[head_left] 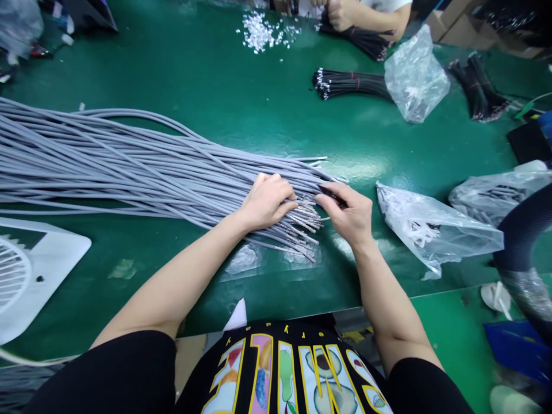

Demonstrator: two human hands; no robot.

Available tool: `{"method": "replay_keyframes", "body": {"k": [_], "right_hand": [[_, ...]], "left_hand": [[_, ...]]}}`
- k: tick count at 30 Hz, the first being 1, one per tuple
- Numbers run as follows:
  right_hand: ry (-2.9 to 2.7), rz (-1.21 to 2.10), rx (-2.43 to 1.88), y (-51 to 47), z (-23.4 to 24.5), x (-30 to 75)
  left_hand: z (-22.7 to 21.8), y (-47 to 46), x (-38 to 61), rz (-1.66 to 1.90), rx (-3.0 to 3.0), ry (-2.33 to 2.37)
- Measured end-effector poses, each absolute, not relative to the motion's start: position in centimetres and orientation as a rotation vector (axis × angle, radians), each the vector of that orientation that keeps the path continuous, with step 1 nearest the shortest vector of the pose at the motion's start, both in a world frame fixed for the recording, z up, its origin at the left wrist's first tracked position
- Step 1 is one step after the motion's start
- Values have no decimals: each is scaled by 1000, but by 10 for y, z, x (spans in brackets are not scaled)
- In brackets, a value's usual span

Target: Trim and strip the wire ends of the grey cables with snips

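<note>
A large bundle of grey cables [121, 167] lies across the green table [241, 98], its stripped ends fanned out near the middle. My left hand [266, 200] rests on top of the cable ends with its fingers curled, pressing them down. My right hand [348, 213] sits just right of the ends, its fingers pinched on a small dark piece I cannot make out, touching the tip of a cable.
Clear plastic bags [431, 230] lie to the right, another bag [414, 77] further back. Black cable bundles [349, 83] and a heap of small white parts [261, 31] lie at the far side, where another person's hands [345, 14] work. A white fan [30, 270] stands at left.
</note>
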State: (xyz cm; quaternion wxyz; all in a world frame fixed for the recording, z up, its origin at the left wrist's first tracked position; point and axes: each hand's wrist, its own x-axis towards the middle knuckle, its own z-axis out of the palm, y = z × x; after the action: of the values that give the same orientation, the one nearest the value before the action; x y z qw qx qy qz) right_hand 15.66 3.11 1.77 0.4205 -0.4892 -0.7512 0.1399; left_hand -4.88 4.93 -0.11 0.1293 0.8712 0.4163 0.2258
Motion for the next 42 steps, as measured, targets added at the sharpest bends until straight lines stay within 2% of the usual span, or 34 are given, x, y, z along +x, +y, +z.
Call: {"method": "replay_keyframes", "body": {"k": [6,13,18,32,37,42], "right_hand": [[-2054,285,-1252,38,18,175],[-2322,7,-1368,31,23,172],[-2374,-10,-1377,31,20,167],[-2367,135,-1279,33,17,163],[-2335,322,-1147,40,10,166],[-2214,506,-1208,43,3,166]], "left_hand": [[-1,49,-50,782,2345,1210],[1,49,-51,813,2291,1186],[0,50,-51,797,2302,1180],[3,50,-54,767,2271,1128],[3,52,-59,761,2205,1069],[4,53,-59,742,2143,1086]]}}
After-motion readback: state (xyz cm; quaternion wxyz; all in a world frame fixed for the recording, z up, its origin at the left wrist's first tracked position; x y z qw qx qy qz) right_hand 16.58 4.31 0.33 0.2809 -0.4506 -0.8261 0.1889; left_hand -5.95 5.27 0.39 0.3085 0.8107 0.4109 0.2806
